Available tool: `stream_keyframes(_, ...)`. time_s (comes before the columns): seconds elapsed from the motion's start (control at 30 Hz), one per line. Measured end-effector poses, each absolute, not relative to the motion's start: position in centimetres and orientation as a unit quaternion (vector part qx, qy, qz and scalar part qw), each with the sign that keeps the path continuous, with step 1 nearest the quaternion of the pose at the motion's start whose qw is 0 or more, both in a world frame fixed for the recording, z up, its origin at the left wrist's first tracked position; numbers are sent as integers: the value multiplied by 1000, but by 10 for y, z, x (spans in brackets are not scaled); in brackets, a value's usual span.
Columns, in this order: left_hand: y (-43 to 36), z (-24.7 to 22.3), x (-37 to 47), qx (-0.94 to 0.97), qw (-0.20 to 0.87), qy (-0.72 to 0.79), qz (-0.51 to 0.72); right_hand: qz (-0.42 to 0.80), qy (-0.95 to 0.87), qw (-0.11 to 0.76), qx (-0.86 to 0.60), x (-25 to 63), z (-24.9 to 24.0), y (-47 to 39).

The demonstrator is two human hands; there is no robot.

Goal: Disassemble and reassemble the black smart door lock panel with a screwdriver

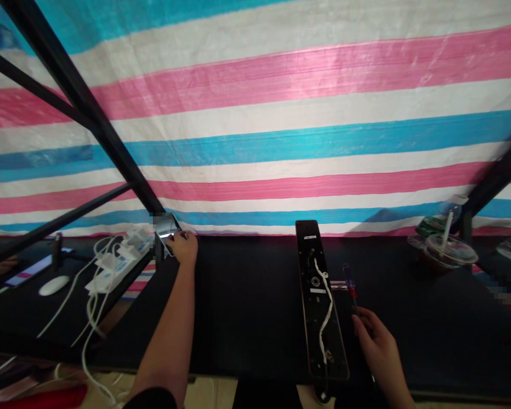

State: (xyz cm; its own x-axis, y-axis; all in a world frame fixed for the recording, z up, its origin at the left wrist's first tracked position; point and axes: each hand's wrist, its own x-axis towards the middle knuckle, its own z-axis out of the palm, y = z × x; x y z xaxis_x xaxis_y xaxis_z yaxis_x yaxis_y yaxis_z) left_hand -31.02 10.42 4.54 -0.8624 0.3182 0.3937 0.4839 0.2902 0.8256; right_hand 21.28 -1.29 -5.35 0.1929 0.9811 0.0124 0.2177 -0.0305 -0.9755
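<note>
At the left end of the dark tabletop my left hand (184, 246) reaches out with curled fingers against a shiny, flat, phone-like object (166, 226), which leans by the black post. What its fingers hold, if anything, is hard to make out. My right hand (377, 341) pinches a screwdriver (350, 281) by its dark shaft, the purple and red handle pointing away from me. Left of that hand lies a long black panel (304, 318) with a white wrapped cable (329, 307) running along it. A small pinkish-silver strip (339, 286) shows between panel and screwdriver.
To the left are a white power strip (113, 275) with plugs and cables, a white mouse (54, 286) and a phone (29, 271). A lidded cup with a straw (447, 253) and a bottle (445, 216) stand at right. Striped sheeting (281, 142) hangs behind the table.
</note>
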Motion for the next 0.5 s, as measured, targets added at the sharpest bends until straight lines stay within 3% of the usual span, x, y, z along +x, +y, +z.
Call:
stream_keyframes(0.23,116,62,-274,-365,-51,-745,-556,406,-492,479,-603,213,-55,-13)
stream_keyframes(0.5,52,-10,-72,-442,-342,-615,-556,411,-485,475,-609,216,-59,-13)
